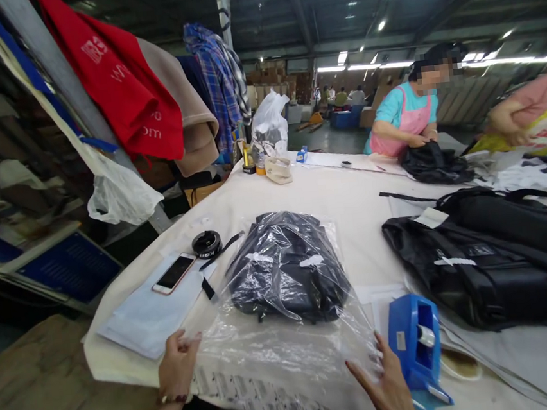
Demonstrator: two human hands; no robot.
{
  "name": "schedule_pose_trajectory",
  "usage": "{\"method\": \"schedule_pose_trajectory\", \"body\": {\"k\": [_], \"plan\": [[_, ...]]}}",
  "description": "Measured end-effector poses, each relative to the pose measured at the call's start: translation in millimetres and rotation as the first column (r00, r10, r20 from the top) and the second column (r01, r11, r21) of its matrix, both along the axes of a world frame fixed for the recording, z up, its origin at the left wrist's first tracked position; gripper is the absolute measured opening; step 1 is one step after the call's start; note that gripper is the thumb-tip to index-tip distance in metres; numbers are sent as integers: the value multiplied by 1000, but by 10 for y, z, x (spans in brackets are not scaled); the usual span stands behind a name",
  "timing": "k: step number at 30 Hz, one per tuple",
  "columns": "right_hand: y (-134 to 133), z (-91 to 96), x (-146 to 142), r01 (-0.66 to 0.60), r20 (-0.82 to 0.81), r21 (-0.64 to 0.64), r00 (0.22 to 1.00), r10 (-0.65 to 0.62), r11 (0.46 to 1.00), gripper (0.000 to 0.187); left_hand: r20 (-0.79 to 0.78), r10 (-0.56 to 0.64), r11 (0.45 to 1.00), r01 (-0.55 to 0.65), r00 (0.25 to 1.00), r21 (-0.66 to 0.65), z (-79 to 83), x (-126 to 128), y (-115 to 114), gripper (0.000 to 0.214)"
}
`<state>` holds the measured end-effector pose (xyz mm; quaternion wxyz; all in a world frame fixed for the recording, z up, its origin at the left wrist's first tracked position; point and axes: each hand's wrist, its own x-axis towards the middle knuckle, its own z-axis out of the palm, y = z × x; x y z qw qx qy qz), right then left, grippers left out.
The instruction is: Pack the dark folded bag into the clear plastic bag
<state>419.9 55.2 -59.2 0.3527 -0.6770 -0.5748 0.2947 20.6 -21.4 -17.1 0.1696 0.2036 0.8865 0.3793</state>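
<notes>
A black backpack (287,274) lies inside a clear plastic bag (268,347) on the table in front of me. The bag's loose end, with printed text, hangs over the table's near edge. At that end's left side, my left hand (177,366) has its fingers curled together on the film. On the opposite side my right hand (384,381) touches the film, its thumb and fingers spread apart. Just right of this hand stands a blue tape dispenser (415,339). A phone (174,274) rests on white sheets (144,324) left of the bag, beside a black strap roll (206,243).
More black backpacks (491,255) lie on the right of the table (350,197). Across it, a person in a pink apron (405,118) handles a black bag (436,162), and another in a yellow apron (544,130) stands farther right. Clothes (216,88) hang at the left.
</notes>
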Motion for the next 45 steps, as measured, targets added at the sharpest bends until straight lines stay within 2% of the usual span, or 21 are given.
{"method": "schedule_pose_trajectory", "body": {"k": [3, 5, 7, 10, 12, 13, 14, 15, 16, 17, 19, 20, 21, 22, 23, 25, 27, 29, 32, 41, 45], "plan": [[88, -109, -19, 45, -101, 25, 994, -42, 999, 68, -161, -95, 992, 79, 982, -103, 66, 22, 67, 32], [133, -158, 125, 106, -151, -14, 983, -107, 994, 58, -188, -142, 982, 114, 972, -152, 65, -3, 65, 22], [141, -226, 321, 125, -119, -56, 984, -131, 991, 52, -199, -196, 967, 155, 960, -203, 3, -57, 6, 20], [72, -317, 567, 33, 88, 56, 995, -38, 998, 39, -211, -288, 929, 219, 934, -300, -146, -162, -168, 21], [-3, -269, 628, -92, 301, 200, 953, 28, 975, 34, -231, -333, 915, 254, 914, -314, -182, -209, -268, 23], [-32, -188, 613, -166, 411, 271, 911, 42, 948, 34, -281, -365, 913, 282, 888, -295, -154, -211, -283, 28], [-45, -69, 564, -239, 502, 327, 864, 47, 914, 35, -367, -403, 910, 324, 838, -258, -92, -192, -260, 34], [-32, 81, 479, -316, 572, 371, 818, 53, 873, 38, -480, -440, 898, 385, 759, -213, 2, -149, -190, 40], [13, 250, 359, -373, 608, 426, 792, 44, 824, 39, -607, -462, 871, 459, 646, -174, 119, -80, -70, 44], [91, 419, 209, -408, 605, 451, 793, 64, 794, 40, -717, -469, 824, 548, 516, -144, 245, 11, 98, 44], [341, 692, -144, -508, 601, 527, 789, 123, 681, 39, -816, -487, 716, 677, 311, -170, 463, 224, 541, 48], [497, 769, -321, -591, 645, 528, 746, 165, 610, 39, -828, -519, 652, 724, 211, -225, 528, 327, 783, 49], [658, 800, -478, -666, 702, 506, 687, 187, 549, 38, -811, -572, 589, 750, 123, -302, 553, 412, 1015, 51], [815, 785, -603, -729, 758, 457, 619, 207, 509, 38, -770, -637, 507, 768, 28, -392, 537, 474, 1221, 53], [958, 730, -689, -769, 797, 410, 564, 216, 491, 39, -713, -699, 422, 776, -51, -469, 482, 508, 1390, 55], [1178, 541, -738, -809, 852, 312, 470, 229, 499, 44, -603, -784, 296, 767, -146, -569, 289, 498, 1600, 59], [1303, 314, -667, -825, 881, 232, 402, 248, 515, 52, -542, -823, 241, 760, -168, -603, 57, 420, 1668, 60], [1360, 117, -561, -837, 893, 179, 359, 271, 518, 57, -523, -836, 229, 763, -163, -605, -139, 331, 1661, 60], [1409, -80, -469, -832, 875, 165, 371, 311, 530, 58, -515, -842, 215, 776, -161, -593, -307, 250, 1651, 64], [1535, -425, -503, -804, 809, 159, 439, 391, 573, 53, -505, -852, 189, 816, -141, -547, -534, 193, 1769, 62], [1519, -389, -492, -793, 806, 131, 434, 402, 595, 53, -512, -848, 189, 826, -135, -530, -457, 184, 1769, 62]]}}
